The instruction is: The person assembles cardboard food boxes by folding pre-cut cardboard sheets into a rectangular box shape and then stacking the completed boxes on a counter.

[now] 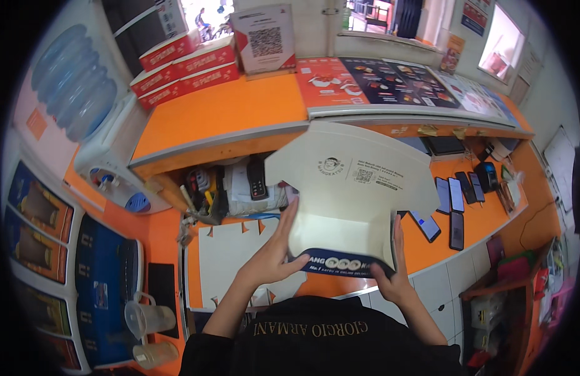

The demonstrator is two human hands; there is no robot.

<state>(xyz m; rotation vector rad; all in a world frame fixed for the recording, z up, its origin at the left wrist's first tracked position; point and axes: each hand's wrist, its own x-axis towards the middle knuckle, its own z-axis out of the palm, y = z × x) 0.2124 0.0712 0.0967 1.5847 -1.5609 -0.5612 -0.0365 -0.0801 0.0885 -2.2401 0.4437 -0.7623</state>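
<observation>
An unfolded-lid paper food box (340, 235) is held up in front of me, white inside, with a dark blue printed front wall. Its wide lid flap (340, 163) stands up at the back, tilted away. My left hand (277, 254) grips the left wall, thumb on the front edge and fingers along the outside. On the right side, my right hand (393, 269) holds the wall the same way, its thumb over the front corner. Flat white carton blanks (224, 257) with notched edges lie on the orange worktop, left of the box and partly under my left forearm.
Several phones (456, 194) lie on the worktop at right. Beneath the raised orange counter (227, 106) are a black remote-like device (257, 178) and plastic packs. Red boxes (208, 56) are stacked on that counter. A water dispenser (108, 156) and plastic jugs (149, 316) stand left.
</observation>
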